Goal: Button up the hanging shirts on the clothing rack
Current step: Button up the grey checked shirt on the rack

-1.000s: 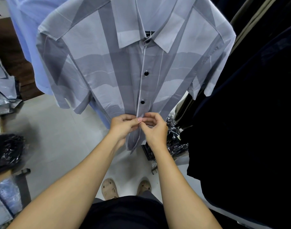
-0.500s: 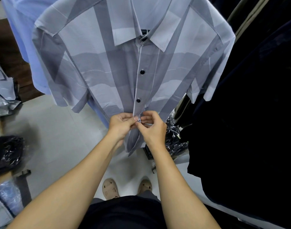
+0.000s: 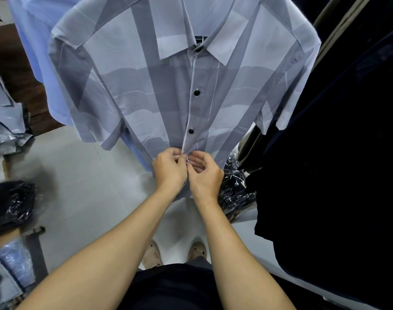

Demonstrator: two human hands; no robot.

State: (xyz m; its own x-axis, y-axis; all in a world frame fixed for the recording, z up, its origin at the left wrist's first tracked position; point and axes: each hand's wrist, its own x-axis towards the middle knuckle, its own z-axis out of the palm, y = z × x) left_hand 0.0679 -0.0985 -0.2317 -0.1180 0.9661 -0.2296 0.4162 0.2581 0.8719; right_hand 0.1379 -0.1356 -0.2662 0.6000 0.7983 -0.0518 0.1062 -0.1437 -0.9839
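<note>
A grey short-sleeved shirt (image 3: 146, 90) with pale blocks hangs in front of me, its white-edged placket running down the middle. Two black buttons (image 3: 197, 92) on the placket are fastened, one above the other. Just below the lower button, my left hand (image 3: 169, 170) pinches the left placket edge. My right hand (image 3: 205, 175) pinches the right edge against it. The fingertips of both hands meet over a small dark button that they mostly hide. The shirt's hem hangs behind my wrists.
A light blue shirt (image 3: 34, 41) hangs behind on the left. Dark garments (image 3: 336, 153) fill the right side. Plastic-wrapped clothes (image 3: 235, 189) lie on the pale floor below the shirt, and more bags (image 3: 10, 204) sit at the left. My sandalled feet (image 3: 152, 253) stand beneath.
Both hands have stayed on the placket below the lower fastened button, with the fingertips drawn closer together. The view has shifted slightly.
</note>
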